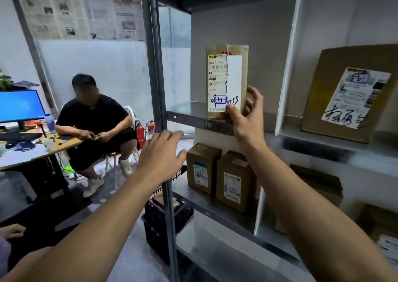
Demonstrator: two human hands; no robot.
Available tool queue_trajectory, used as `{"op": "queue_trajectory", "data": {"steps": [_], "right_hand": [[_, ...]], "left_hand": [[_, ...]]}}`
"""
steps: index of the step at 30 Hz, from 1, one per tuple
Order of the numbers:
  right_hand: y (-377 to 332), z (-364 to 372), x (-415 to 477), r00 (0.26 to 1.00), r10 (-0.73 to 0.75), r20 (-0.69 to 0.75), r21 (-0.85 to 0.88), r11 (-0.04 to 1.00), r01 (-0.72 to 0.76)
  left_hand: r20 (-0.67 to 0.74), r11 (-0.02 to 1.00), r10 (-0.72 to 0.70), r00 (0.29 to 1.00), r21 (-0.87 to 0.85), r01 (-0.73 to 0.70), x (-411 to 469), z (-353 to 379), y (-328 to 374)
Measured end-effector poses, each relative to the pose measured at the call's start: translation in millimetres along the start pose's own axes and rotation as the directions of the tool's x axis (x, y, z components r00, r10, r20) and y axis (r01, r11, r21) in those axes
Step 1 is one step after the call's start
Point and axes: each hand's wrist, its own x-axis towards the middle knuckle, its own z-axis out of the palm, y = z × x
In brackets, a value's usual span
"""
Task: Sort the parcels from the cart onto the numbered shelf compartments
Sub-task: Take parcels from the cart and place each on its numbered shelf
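A tall brown parcel [234, 53] with a white shipping label stands upright on the upper shelf board [185, 111], above a small number tag on the shelf edge. My right hand [247, 118] grips its lower right corner, thumb on the front, fingers round the side. My left hand [161, 152] hovers in front of the shelf's metal upright [155, 66], fingers spread and holding nothing. Two smaller brown parcels [201, 167] [234, 182] stand side by side on the shelf below.
A large flat parcel [344, 92] leans in the compartment to the right, behind a white divider [288, 66]. A dark plastic basket [165, 217] sits on the floor by the shelf. A person [94, 126] sits at a desk [21, 154] on the left.
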Motion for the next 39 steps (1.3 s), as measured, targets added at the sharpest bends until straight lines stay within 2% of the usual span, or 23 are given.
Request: {"op": "queue_trajectory", "data": {"steps": [5,9,12,18,24,32,39], "right_hand": [[32,23,50,0.999,-0.021,-0.026,-0.021,1.0,0.021],[53,44,88,0.998,-0.036,-0.049,-0.087,0.996,0.032],[67,57,103,1.0,0.015,0.003,-0.188,0.982,-0.014],[78,68,122,0.99,0.143,0.002,-0.36,0.923,-0.133],[81,95,126,0.988,0.152,-0.038,-0.471,0.869,-0.152],[93,130,136,0.982,0.131,-0.133,-0.523,0.833,-0.182],[97,140,140,0.973,0.128,-0.194,-0.559,0.801,-0.216]], "left_hand": [[-0.039,0.997,0.072,0.997,-0.034,-0.074,66,21,-24],[-0.106,0.993,0.078,0.991,-0.078,-0.087,113,36,-43],[-0.115,0.989,0.066,0.991,-0.122,-0.08,136,51,-54],[-0.145,0.964,0.128,0.981,-0.214,-0.157,168,77,-67],[-0.164,0.931,0.216,0.963,-0.264,-0.254,193,90,-91],[-0.216,0.885,0.359,0.908,-0.23,-0.405,207,102,-124],[-0.257,0.834,0.426,0.867,-0.26,-0.487,205,103,-134]]}}
